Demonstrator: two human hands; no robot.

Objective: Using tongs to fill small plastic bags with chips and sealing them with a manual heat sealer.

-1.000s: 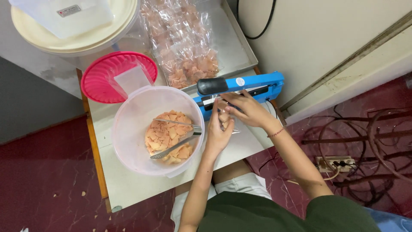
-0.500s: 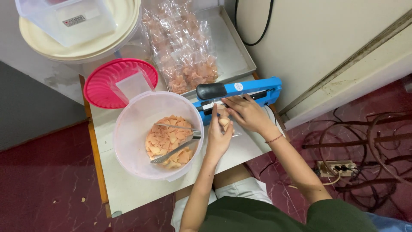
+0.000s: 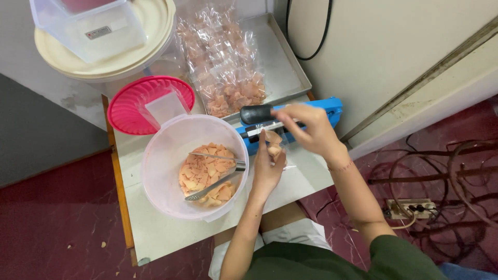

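Left hand [image 3: 266, 168] upright, fingers closed around small clear bag of chips [image 3: 274, 147], just right of clear tub. Right hand [image 3: 307, 129] above it, fingertips pinching bag top, right at blue sealer [image 3: 290, 124] bar. Sealer's black handle [image 3: 257, 113] just left of right hand, raised.

Clear tub [image 3: 155, 171] left of hands, holding orange chips [image 3: 203, 173] with metal tongs [image 3: 218, 179] lying across them. Pink lid [image 3: 132, 109] far-left of tub, touching its rim, small clear cup [image 3: 166, 105] on it. Metal tray [image 3: 290, 72] behind sealer, stacked with filled chip bags [image 3: 223, 67]. Cream basins [image 3: 129, 57] far left, clear lidded box [image 3: 88, 26] on top. White table [image 3: 155, 233] underneath.
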